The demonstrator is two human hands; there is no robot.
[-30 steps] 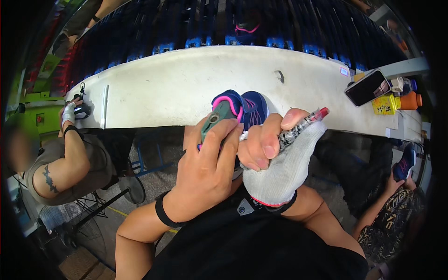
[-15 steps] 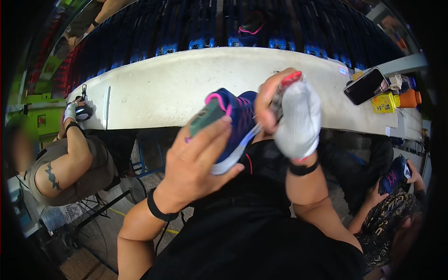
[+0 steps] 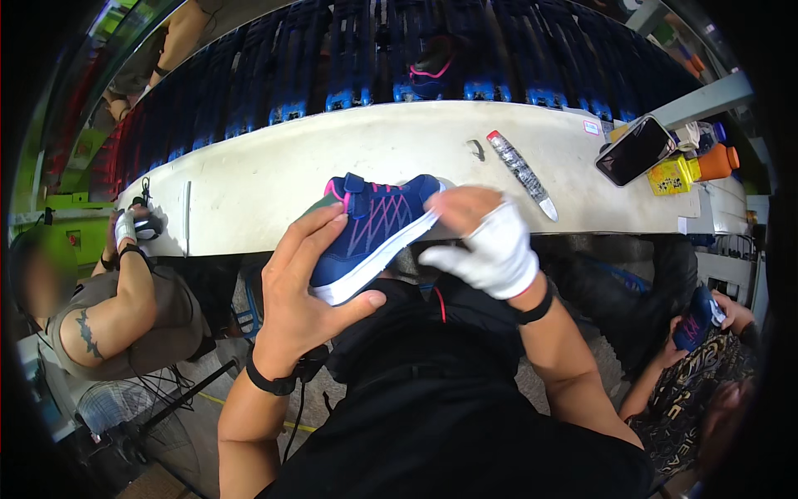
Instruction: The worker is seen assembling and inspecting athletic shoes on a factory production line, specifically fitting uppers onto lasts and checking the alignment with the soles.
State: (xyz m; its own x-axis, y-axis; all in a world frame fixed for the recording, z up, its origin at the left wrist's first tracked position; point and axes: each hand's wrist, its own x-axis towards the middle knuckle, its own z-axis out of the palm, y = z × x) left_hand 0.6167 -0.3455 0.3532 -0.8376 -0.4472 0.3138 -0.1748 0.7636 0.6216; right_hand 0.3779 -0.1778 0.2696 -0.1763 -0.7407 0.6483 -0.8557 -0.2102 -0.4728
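Note:
A navy sneaker [image 3: 378,229] with pink cross-stitching, a strap and a white sole is held tilted over the table's front edge, toe pointing up to the right. My bare left hand [image 3: 303,279] grips it around the heel, thumb by the sole. Greenish material shows at its opening, partly behind my fingers. My right hand [image 3: 490,245], in a white fingerless glove, is at the toe with thumb and fingers apart. Motion smears it, and contact with the sole is unclear. A pen-shaped tool [image 3: 519,170] with a red end, wrapped grip and pale tip lies on the table.
The white table [image 3: 274,150] backs onto a dark roller conveyor [image 3: 349,58] carrying another shoe [image 3: 432,66]. A small curved scrap [image 3: 475,150] lies beside the tool. A phone [image 3: 636,150], yellow box [image 3: 669,176] and orange bottle [image 3: 716,162] stand right. People work on both sides.
My right hand has let go of the pen-shaped tool, which now lies on the table, and has moved down left to the sneaker's toe. The sneaker has turned, showing its side.

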